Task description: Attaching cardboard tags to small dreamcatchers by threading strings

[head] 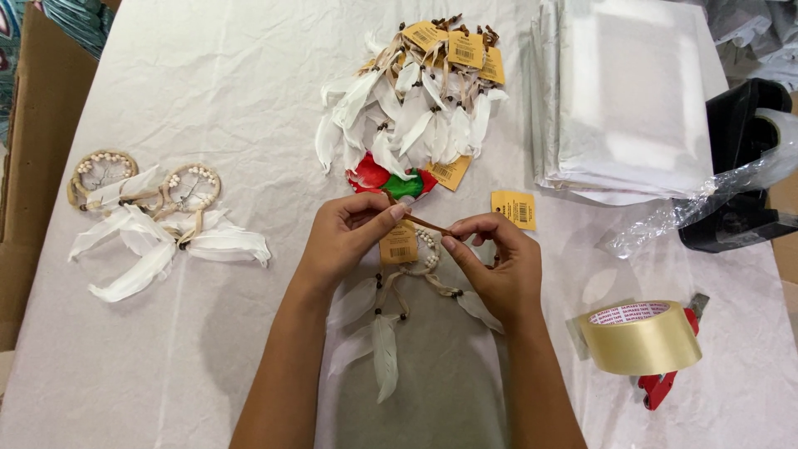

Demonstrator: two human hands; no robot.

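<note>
My left hand (349, 233) and my right hand (490, 262) meet over the middle of a white-covered table (224, 75). Between their fingertips they pinch a thin brown cord (424, 221) of a small dreamcatcher (420, 258). A yellow paper tag (399, 245) hangs on that cord under my left fingers. The dreamcatcher's beaded ring lies below my hands, and its white feathers (384, 353) trail toward me. A loose yellow tag (514, 209) lies just beyond my right hand.
A pile of tagged dreamcatchers (416, 100) lies at the far centre on a red and green object. Two untagged dreamcatchers (150, 199) lie left. A stack of clear bags (623, 91), a black dispenser (740, 166) and a tape roll (640, 337) stand right.
</note>
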